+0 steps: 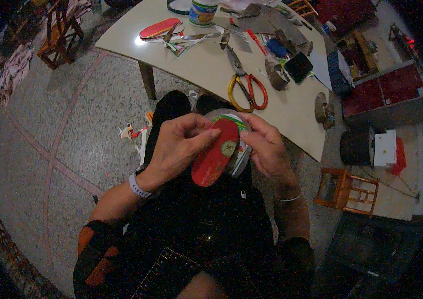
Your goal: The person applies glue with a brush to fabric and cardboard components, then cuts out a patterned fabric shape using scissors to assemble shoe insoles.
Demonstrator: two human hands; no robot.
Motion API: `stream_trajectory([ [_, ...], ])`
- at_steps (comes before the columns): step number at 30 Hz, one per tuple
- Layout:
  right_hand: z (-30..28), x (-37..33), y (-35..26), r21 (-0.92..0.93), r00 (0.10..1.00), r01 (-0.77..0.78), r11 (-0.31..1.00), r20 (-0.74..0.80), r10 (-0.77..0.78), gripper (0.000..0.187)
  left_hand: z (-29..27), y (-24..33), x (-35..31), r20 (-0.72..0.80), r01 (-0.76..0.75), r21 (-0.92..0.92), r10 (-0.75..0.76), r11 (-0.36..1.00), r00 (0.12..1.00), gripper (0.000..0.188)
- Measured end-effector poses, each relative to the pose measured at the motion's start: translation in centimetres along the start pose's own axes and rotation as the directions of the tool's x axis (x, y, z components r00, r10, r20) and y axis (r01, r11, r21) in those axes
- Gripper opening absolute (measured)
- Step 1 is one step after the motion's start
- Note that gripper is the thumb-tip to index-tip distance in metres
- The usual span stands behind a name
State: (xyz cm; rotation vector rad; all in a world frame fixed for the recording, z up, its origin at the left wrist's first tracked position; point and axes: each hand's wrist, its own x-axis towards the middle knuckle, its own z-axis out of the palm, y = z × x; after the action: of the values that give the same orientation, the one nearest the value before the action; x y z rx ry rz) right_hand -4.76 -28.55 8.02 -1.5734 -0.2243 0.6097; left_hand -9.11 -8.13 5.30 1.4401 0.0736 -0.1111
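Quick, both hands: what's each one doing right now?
Left hand: closed, fingers pressing the red oval cut-out piece.
Right hand: closed, gripping the round tin container behind that piece.

Dark clothes, white wristband (137, 186), thin silver bangle (287, 199).

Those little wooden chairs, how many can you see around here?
3: one small wooden chair on the floor at lower right, one on the floor at upper left, one on the table's far edge. Dark corners may hide more.
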Motion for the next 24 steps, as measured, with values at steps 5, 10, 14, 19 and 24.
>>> stream_trajectory([
  [5,0.31,0.00,-0.58,0.012,0.999,-0.038,0.999,0.012,0.038,0.041,-0.01,0.02,0.05,0.003,0.003,-0.021,-0.003,1.000,1.000,0.018],
  [10,0.60,0.04,-0.23,0.053,1.000,0.004,0.999,0.018,-0.005,0.041,0.04,0.27,-0.01,0.011,0.025,-0.047,-0.024,0.999,1.000,0.017],
  [14,0.68,0.00,-0.44,0.041,1.000,0.000,0.999,0.020,-0.001,0.042,0.03,0.03,0.07,0.020,0.014,-0.064,-0.013,0.998,1.000,0.018],
  [19,0.51,0.12,-0.08,0.030,1.000,0.010,0.999,0.026,-0.011,0.043,0.04,-0.19,0.23,0.024,-0.017,-0.082,0.019,0.996,1.000,0.019],
  [24,0.59,0.00,-0.32,0.050,0.999,-0.016,0.999,0.030,0.014,0.044,0.17,-0.12,0.35,0.000,0.001,-0.078,-0.001,0.997,1.000,0.021],
])
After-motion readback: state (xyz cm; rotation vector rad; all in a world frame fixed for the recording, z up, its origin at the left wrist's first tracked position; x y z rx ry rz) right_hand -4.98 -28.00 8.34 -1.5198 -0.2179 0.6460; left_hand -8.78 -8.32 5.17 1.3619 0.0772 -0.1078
